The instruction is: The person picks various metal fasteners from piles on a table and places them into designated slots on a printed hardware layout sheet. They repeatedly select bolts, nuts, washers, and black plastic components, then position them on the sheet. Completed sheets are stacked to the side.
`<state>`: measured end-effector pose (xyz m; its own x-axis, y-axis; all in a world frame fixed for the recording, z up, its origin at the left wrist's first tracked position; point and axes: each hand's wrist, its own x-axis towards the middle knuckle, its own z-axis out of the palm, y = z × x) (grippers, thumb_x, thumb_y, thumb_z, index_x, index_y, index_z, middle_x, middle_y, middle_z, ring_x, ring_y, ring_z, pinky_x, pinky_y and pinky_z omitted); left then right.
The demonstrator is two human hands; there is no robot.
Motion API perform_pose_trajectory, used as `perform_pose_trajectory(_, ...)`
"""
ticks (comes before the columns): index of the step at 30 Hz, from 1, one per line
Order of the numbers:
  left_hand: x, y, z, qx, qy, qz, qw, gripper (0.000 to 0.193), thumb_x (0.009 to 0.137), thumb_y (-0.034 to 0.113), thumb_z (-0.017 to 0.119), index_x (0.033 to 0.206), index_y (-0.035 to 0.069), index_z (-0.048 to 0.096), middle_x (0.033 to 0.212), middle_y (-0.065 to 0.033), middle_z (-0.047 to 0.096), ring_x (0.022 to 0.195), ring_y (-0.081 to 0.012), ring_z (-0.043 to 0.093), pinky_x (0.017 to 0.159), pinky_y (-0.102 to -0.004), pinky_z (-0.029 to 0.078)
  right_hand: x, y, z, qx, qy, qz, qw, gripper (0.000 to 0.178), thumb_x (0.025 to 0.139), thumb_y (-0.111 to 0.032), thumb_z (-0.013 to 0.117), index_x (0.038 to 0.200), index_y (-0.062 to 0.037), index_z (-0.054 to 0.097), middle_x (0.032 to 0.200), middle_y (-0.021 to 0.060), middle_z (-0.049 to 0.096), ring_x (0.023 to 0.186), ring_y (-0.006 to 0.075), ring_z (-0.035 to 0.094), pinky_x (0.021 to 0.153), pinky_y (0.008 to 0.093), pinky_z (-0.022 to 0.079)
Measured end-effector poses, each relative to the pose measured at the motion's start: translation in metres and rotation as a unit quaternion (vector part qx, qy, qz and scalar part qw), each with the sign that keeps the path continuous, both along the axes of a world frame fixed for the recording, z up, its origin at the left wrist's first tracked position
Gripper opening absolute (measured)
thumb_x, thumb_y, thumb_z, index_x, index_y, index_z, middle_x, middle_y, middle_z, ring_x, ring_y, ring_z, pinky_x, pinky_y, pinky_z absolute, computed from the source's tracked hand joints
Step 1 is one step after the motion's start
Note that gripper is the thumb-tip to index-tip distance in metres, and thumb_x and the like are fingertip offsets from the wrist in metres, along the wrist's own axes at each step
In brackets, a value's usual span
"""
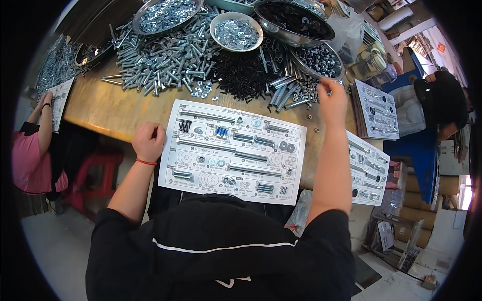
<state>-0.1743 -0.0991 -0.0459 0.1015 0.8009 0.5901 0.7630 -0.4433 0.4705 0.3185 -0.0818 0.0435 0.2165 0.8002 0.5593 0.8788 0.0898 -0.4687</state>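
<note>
A white printed hardware card [213, 148] lies in front of me at the table's near edge, showing bolts, washers and nuts in rows; which are pictures and which real pieces is hard to tell. My left hand [148, 141] rests curled beside the card's left edge, its inner fingers hidden. To the upper right, my right hand [333, 100] is closed, thumb and fingers together, next to a pile of loose nuts [304, 92]. Anything in its fingertips is too small to make out. Just beyond it stands a metal bowl of nuts [321, 62].
Loose bolts [160, 65], black screws [241, 75] and metal sleeves [285, 94] cover the wooden table [100, 108]. A bowl of washers [236, 34] and a dark bowl [293, 22] stand behind. Stacked cards [374, 110] lie right. Another person [40, 150] works left; one sits right.
</note>
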Motion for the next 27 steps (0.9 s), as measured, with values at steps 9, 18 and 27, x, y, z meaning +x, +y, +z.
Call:
perform_pose_trajectory(9, 0.003, 0.002, -0.001, 0.026, -0.012, -0.003, 1.0, 0.006, 0.077, 0.004, 0.067, 0.074, 0.004, 0.063, 0.065, -0.01, 0.057, 0.06, -0.027, 0.057, 0.055, -0.0347, 0.045, 0.025, 0.138, 0.014, -0.251, -0.132, -0.115, 0.952, 0.029, 0.075, -0.021, 0.071, 0.1, -0.0058, 0.072, 0.102, 0.0204, 0.069, 0.099, 0.0375, 0.065, 0.088, 0.0439, 0.052)
perform_pose_trajectory(18, -0.02, 0.006, -0.017, -0.155, -0.256, 0.014, 0.954, 0.008, 0.087, 0.009, 0.065, 0.08, 0.004, 0.065, 0.064, -0.0001, 0.054, 0.057, -0.0119, 0.051, 0.052, -0.0268, 0.039, -0.027, -0.031, 0.004, -0.216, 0.12, -0.035, 0.968, 0.028, 0.077, -0.016, 0.072, 0.1, -0.0013, 0.071, 0.087, 0.0114, 0.071, 0.078, 0.0234, 0.066, 0.074, 0.0319, 0.052)
perform_pose_trajectory(27, 0.1, 0.056, 0.071, -0.277, -0.283, -0.228, 0.889, 0.012, 0.089, 0.01, 0.064, 0.095, 0.001, 0.068, 0.086, -0.0007, 0.066, 0.079, -0.0088, 0.059, 0.071, -0.0228, 0.048, -0.044, -0.108, -0.055, -0.247, 0.24, -0.08, 0.935, 0.031, 0.079, -0.01, 0.072, 0.109, -0.0042, 0.068, 0.085, 0.0086, 0.065, 0.074, 0.022, 0.061, 0.069, 0.034, 0.05)
